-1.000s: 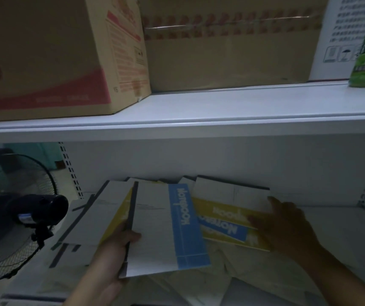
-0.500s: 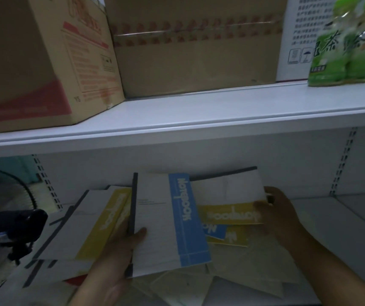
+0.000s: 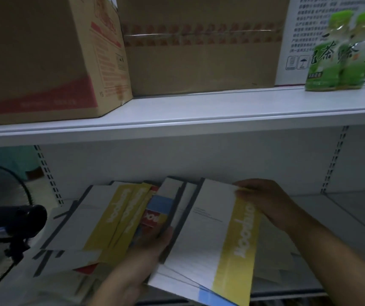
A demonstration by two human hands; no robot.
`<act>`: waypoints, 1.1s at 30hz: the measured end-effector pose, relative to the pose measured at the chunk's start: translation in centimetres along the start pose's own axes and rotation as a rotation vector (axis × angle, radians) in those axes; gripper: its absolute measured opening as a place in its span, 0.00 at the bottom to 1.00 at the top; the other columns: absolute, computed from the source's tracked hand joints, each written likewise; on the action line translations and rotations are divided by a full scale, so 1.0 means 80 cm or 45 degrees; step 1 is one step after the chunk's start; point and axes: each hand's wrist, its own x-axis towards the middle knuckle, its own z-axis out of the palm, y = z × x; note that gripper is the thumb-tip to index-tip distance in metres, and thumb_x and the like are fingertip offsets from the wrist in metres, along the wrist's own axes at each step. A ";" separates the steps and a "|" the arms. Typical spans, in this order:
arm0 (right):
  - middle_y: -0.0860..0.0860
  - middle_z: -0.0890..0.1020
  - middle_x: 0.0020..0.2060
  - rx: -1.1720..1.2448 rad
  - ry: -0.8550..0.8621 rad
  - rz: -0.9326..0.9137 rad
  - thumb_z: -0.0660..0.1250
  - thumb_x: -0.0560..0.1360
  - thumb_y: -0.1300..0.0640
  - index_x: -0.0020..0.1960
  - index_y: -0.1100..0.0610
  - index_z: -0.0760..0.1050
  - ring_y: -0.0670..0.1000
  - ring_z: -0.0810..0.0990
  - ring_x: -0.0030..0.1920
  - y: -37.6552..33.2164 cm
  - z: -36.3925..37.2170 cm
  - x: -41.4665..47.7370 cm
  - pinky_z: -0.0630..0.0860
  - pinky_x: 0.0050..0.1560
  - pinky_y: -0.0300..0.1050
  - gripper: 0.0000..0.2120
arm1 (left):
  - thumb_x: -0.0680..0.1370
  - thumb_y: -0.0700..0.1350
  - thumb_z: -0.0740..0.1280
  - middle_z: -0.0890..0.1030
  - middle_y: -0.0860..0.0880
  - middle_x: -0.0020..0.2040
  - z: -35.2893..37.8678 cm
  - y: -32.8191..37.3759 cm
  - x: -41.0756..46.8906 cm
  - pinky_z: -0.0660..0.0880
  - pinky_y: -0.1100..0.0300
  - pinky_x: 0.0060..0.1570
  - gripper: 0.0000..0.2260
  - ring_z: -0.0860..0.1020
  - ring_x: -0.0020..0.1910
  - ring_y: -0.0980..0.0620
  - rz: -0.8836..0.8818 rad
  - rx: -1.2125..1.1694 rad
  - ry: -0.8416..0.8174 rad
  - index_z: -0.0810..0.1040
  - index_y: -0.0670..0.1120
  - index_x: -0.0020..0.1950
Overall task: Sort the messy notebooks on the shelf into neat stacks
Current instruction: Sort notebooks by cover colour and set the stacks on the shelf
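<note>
On the lower shelf [image 3: 340, 215] lie several white notebooks with coloured bands. A yellow-banded notebook [image 3: 212, 235] sits on top of the small stack, above the blue-banded one whose edge [image 3: 206, 297] shows at the bottom. My left hand [image 3: 148, 252] grips that stack from below at its left edge. My right hand [image 3: 267, 202] pinches the yellow-banded notebook at its far right corner. To the left lie fanned notebooks with yellow bands [image 3: 115, 217], and a blue-and-red one [image 3: 157, 208] peeks out between them.
Loose white notebooks [image 3: 274, 261] lie under my right forearm. A black fan [image 3: 4, 221] stands at the left edge. The upper shelf [image 3: 199, 111] carries cardboard boxes [image 3: 44, 56] and a pack of green tea bottles [image 3: 343, 51].
My right hand lifted a yellow-banded notebook from the pile and brought it left onto the stack in my left hand, covering the blue-banded one. The view shifted right.
</note>
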 end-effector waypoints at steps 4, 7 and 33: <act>0.48 0.79 0.31 -0.239 0.188 0.024 0.74 0.68 0.66 0.44 0.57 0.81 0.42 0.77 0.28 0.004 0.022 -0.002 0.71 0.27 0.32 0.07 | 0.76 0.34 0.65 0.86 0.54 0.41 0.002 -0.016 -0.001 0.77 0.69 0.33 0.12 0.83 0.38 0.59 -0.132 -0.113 -0.177 0.76 0.49 0.54; 0.47 0.79 0.41 -0.402 0.149 0.086 0.74 0.69 0.61 0.50 0.53 0.80 0.45 0.78 0.39 0.013 0.025 -0.017 0.75 0.42 0.38 0.11 | 0.75 0.30 0.64 0.85 0.56 0.36 0.000 -0.023 -0.007 0.76 0.70 0.29 0.14 0.83 0.34 0.61 -0.148 -0.107 -0.209 0.74 0.48 0.52; 0.46 0.82 0.34 -0.369 0.342 0.341 0.73 0.70 0.63 0.48 0.57 0.81 0.38 0.79 0.30 0.052 -0.258 -0.246 0.74 0.33 0.31 0.07 | 0.71 0.33 0.68 0.82 0.42 0.56 0.293 -0.089 -0.081 0.80 0.55 0.43 0.23 0.82 0.53 0.41 -0.439 -0.197 -0.887 0.73 0.45 0.66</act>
